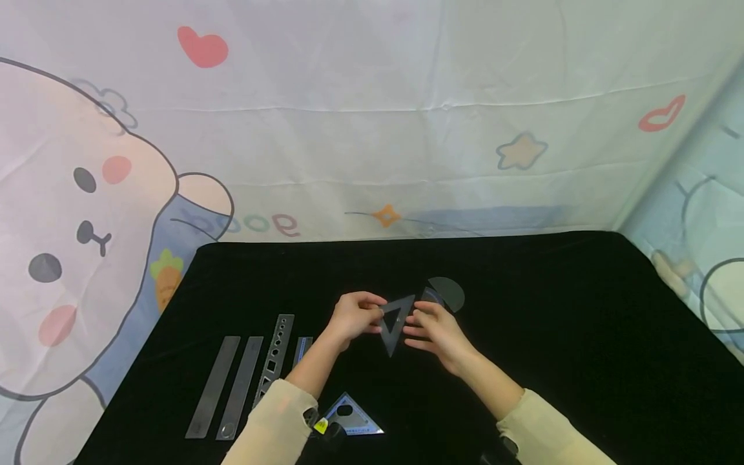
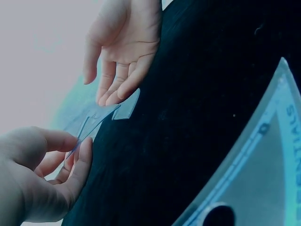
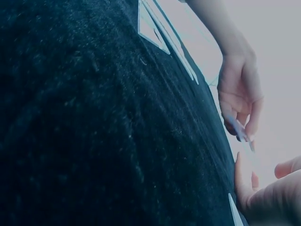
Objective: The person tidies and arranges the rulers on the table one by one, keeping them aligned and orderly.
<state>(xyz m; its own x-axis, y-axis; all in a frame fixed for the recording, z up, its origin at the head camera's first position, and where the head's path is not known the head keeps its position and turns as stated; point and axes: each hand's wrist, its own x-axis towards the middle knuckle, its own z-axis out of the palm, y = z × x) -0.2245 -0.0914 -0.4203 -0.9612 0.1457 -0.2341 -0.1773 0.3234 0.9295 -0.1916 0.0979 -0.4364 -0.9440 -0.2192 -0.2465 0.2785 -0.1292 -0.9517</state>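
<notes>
My cloth-screened tabletop corner, dressed like a small booth.
I face a pale, creased hanging (image 1: 360,148) printed with a big cartoon animal (image 1: 70,258), hearts (image 1: 203,48), a carrot (image 1: 167,281) and a star (image 1: 522,151), and more printed cloth (image 1: 709,194) hangs at my right. A black-draped table (image 1: 552,355) spreads between me and the hanging. Whether a home or a studio lies beyond, I cannot tell.

A pale fabric backdrop (image 1: 360,71), printed with a white cartoon animal (image 1: 70,200), a carrot (image 1: 167,281) and hearts (image 1: 203,49), hangs behind a black cloth (image 1: 581,310); at right, a bluish printed panel (image 1: 686,213) adjoins it
</notes>
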